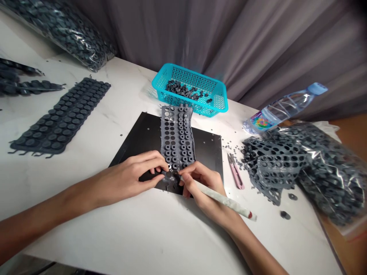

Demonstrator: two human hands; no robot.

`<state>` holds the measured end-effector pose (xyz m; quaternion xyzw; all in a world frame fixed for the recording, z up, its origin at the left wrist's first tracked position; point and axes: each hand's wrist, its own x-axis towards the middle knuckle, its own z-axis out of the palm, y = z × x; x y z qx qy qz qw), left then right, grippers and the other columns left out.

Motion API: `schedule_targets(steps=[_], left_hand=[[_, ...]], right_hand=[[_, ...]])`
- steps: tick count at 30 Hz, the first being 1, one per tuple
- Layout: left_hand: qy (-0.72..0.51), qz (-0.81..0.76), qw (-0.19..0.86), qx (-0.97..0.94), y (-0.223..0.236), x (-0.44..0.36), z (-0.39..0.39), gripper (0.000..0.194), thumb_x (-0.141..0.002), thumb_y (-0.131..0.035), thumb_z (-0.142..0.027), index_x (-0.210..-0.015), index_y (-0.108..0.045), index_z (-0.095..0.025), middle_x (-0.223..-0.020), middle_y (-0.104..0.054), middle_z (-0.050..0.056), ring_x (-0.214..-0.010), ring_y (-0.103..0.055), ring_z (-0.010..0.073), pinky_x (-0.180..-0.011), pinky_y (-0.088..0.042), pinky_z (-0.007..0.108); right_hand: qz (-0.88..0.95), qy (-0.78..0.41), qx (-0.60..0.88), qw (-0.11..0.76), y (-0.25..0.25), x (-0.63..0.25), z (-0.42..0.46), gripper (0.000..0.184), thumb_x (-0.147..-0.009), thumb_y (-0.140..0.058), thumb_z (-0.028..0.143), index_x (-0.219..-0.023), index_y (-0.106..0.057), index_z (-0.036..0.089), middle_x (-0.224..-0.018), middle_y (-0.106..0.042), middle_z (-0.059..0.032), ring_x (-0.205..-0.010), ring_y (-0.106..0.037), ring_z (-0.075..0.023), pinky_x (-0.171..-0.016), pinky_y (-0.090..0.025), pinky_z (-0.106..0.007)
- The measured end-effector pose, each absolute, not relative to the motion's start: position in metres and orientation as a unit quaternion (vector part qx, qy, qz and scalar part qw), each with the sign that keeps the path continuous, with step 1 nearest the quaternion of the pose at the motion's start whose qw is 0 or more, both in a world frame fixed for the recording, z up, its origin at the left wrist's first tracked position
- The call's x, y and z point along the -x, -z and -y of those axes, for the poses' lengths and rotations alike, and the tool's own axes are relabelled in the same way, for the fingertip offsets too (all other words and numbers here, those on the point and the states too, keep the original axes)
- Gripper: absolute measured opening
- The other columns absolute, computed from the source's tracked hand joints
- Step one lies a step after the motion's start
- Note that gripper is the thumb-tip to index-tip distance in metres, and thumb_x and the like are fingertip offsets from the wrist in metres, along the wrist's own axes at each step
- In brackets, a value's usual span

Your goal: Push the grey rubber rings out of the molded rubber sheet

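Rubber sheet [177, 131] lies across the black mat [208, 147]; at its near end the left hand [140, 169] pinches a round piece [168, 174], while the right hand [203, 183] grips a pen-like tool [223, 199]. Steady pinching, with the tip kept off fingertips, should serve best.

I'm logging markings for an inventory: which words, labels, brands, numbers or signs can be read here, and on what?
No text can be read.
Bottle: its colourful label is too small and blurred to read.
Pale pen-like tool in the right hand: no legible marking.
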<state>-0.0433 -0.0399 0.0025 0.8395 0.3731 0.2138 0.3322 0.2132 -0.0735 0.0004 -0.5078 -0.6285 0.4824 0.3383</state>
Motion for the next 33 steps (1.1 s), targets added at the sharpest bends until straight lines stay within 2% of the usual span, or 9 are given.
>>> schedule_targets(steps=[6,18,24,29,33], left_hand=[[-0.209,-0.371,0.336,-0.84,-0.004,0.044,0.037,0.01,-0.104,-0.059,-0.018,-0.111,-0.065,-0.024,-0.11,-0.065,0.001,-0.094,-0.065,0.0138,-0.088,-0.053,0.026],[-0.194,-0.372,0.364,-0.832,-0.004,0.048,0.033,0.008,-0.102,-0.063,-0.021,-0.109,-0.064,-0.024,-0.111,-0.066,0.001,-0.093,-0.062,0.0151,-0.086,-0.053,0.028],[-0.19,-0.356,0.358,-0.842,-0.005,0.048,0.035,0.015,-0.103,-0.067,-0.031,-0.116,-0.063,-0.026,-0.112,-0.067,0.0,-0.099,-0.062,0.0165,-0.088,-0.052,0.028],[-0.226,-0.373,0.347,-0.83,-0.003,0.037,0.034,0.014,-0.11,-0.056,-0.034,-0.119,-0.064,-0.027,-0.111,-0.066,0.001,-0.099,-0.062,0.0164,-0.09,-0.05,0.029],[-0.248,-0.382,0.327,-0.828,-0.004,0.023,0.03,0.014,-0.11,-0.055,-0.03,-0.117,-0.066,-0.025,-0.11,-0.064,0.002,-0.104,-0.062,0.0175,-0.094,-0.049,0.03]], right_hand=[[0.643,-0.468,0.506,0.335,-0.004,-0.212,0.076,0.019,-0.105,-0.06,0.031,-0.091,-0.066,0.02,-0.066,-0.067,0.0017,-0.055,-0.062,-0.013,-0.055,-0.045,-0.024],[0.654,-0.456,0.506,0.33,0.001,-0.212,0.077,0.019,-0.108,-0.059,0.034,-0.094,-0.065,0.021,-0.07,-0.067,0.0014,-0.058,-0.062,-0.0128,-0.059,-0.047,-0.024],[0.634,-0.47,0.5,0.357,-0.005,-0.21,0.08,0.02,-0.107,-0.06,0.034,-0.094,-0.066,0.02,-0.068,-0.066,0.0012,-0.057,-0.061,-0.013,-0.056,-0.047,-0.024],[0.596,-0.427,0.526,0.431,-0.009,-0.218,0.072,0.017,-0.102,-0.068,0.036,-0.102,-0.071,0.019,-0.082,-0.071,-0.0033,-0.063,-0.062,-0.0135,-0.056,-0.049,-0.024],[0.563,-0.488,0.53,0.406,-0.009,-0.219,0.067,0.017,-0.1,-0.071,0.036,-0.096,-0.067,0.019,-0.082,-0.068,-0.0005,-0.05,-0.056,-0.0092,-0.045,-0.043,-0.021]])
